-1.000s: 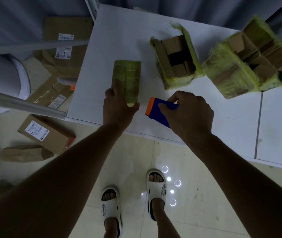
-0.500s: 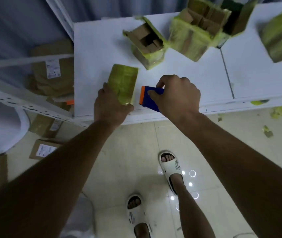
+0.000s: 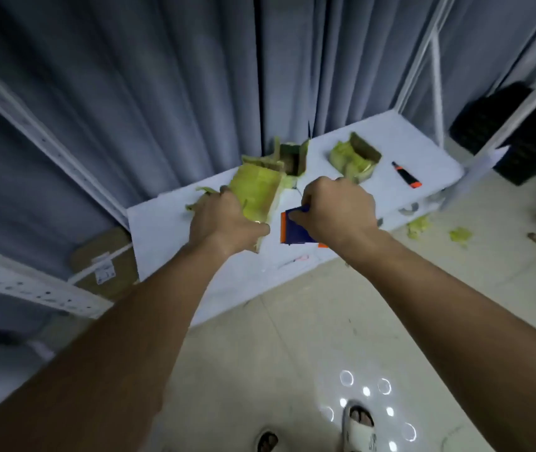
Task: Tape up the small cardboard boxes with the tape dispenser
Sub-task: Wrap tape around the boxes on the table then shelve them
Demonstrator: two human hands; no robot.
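Left hand (image 3: 224, 220) round a taped box (image 3: 257, 190), right hand (image 3: 338, 207) round the tape dispenser (image 3: 294, 228).

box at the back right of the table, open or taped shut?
Open. The box has a brown flap standing up and a dark hollow showing under it.

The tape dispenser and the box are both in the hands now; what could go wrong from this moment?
1. The left hand holds the taped box at its near end only, so it may tilt or slip.
2. The right hand grips the tape dispenser close beside the left fingers; its edge could catch them.
3. The picture is blurred, so the tape may be badly aimed.
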